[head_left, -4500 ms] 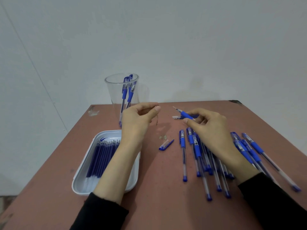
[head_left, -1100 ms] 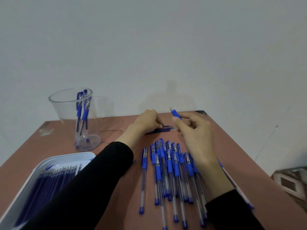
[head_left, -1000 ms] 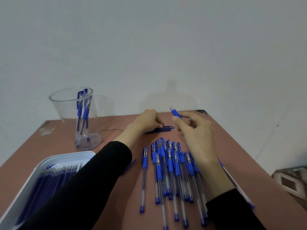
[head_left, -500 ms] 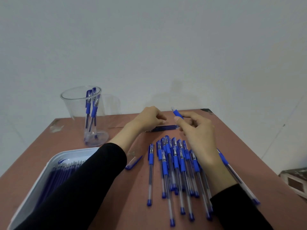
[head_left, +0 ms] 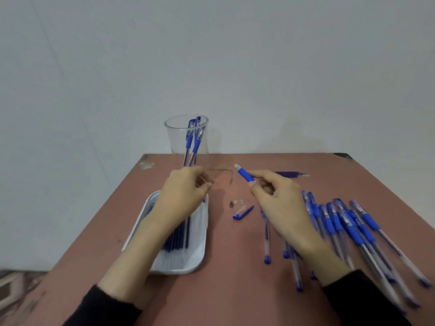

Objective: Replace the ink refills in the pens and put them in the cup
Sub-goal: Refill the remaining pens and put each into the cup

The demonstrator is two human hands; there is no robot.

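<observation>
Desk [head_left: 235, 290] beneath both hands. Tray [head_left: 188, 264] directly under the left hand [head_left: 183, 196], with fresh refills [head_left: 179, 238] lying lengthwise in it. Cup [head_left: 174, 137] just beyond the left hand, upright, a few pens standing inside. Loose pens [head_left: 348, 227] fanned out right of the right hand [head_left: 280, 208] and partly under its wrist.

Left hand: hovers over the tray's far end, fingers curled toward the thumb as for a pinch; contents of that pinch, if any, impossible to tell. Right hand: pinches a pen [head_left: 246, 177] by the blue grip, tip aimed up and toward the cup, clear of the desk. Used refills [head_left: 290, 173] in a small bundle beyond the right hand. Cap [head_left: 243, 212] on the desk between the hands.

Likely risks:
- Sweeping loose pens off the desk with the right sleeve.
- Picking a used refill by mistake, given the look-alike bundles.
- Nudging the cap away with either hand.
- Tipping the cup with the left knuckles on a forward reach.

Against half a second ago: left hand no longer at the used refills, now back over the tray; right hand with the same hold on the pen.
</observation>
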